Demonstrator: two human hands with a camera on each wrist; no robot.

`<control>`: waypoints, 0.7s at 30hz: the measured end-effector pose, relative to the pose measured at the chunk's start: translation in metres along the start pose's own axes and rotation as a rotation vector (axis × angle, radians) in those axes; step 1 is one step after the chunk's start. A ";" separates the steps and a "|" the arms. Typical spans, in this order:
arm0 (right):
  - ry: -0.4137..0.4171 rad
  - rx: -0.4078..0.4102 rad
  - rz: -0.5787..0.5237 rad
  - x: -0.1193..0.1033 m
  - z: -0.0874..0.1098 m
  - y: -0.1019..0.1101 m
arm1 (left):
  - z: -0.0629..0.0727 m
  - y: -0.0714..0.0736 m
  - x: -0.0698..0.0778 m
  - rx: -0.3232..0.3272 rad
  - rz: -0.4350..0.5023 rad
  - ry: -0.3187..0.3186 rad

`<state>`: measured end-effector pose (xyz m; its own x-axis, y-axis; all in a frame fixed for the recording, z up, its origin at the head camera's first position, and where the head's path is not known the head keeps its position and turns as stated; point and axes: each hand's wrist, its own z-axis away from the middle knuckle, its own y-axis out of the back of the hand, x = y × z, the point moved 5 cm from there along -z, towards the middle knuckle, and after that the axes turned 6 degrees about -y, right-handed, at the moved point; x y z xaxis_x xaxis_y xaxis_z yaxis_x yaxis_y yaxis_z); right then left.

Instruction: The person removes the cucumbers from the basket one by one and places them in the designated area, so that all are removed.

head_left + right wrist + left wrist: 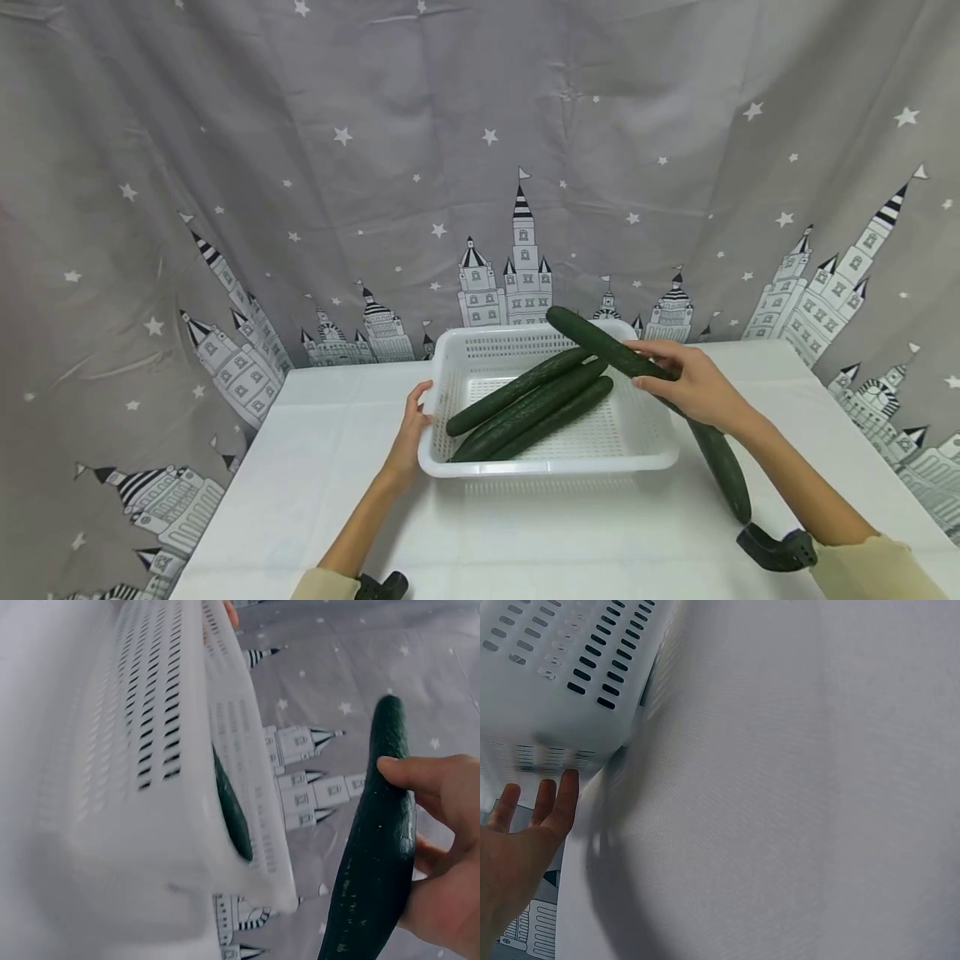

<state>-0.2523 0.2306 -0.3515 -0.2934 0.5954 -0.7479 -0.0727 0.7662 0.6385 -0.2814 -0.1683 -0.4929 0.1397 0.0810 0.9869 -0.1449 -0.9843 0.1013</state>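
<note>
the right hand (690, 383) held one long green cucumber (600, 342), and its fingers were curled around the middle part, with the thumb on one side and the other fingers opposite. they were open only as much as the thickness of the cucumber demanded. the far end of this cucumber pointed over the back right part of a white perforated plastic basket (633, 433), while its near end hung close to the black wrist device (776, 550) of the same arm. in the right wrist view, a gap could be seen between the cucumber and the basket wall.

the left hand (408, 433) was at the left side of the basket. its fingers (566, 799) were rather straight and a little spread, with the tips at the wall; they were not closed around any thing. how firmly they pressed, i cannot tell.

inside the basket, three more cucumbers (532, 408) lay slantwise, side by side and touching, mostly in the left and middle part. the basket was above a white table (337, 450). behind it hung a grey curtain (375, 208), printed with castles and white stars. both sleeves (877, 571) were beige.
</note>
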 end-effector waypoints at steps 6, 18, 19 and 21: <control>-0.115 0.072 -0.031 0.019 0.021 0.020 | 0.001 0.002 0.003 -0.019 -0.001 0.001; -0.327 0.201 0.007 0.075 0.072 0.048 | 0.003 0.000 0.002 -0.016 0.001 0.002; -0.346 0.203 0.005 0.080 0.075 0.049 | 0.003 0.000 0.002 -0.015 0.000 0.003; -0.387 0.201 -0.004 0.091 0.082 0.050 | 0.002 0.000 0.003 -0.014 -0.009 0.002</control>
<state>-0.2046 0.3426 -0.4025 0.0887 0.6100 -0.7874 0.1255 0.7774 0.6164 -0.2788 -0.1681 -0.4899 0.1390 0.0900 0.9862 -0.1572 -0.9812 0.1117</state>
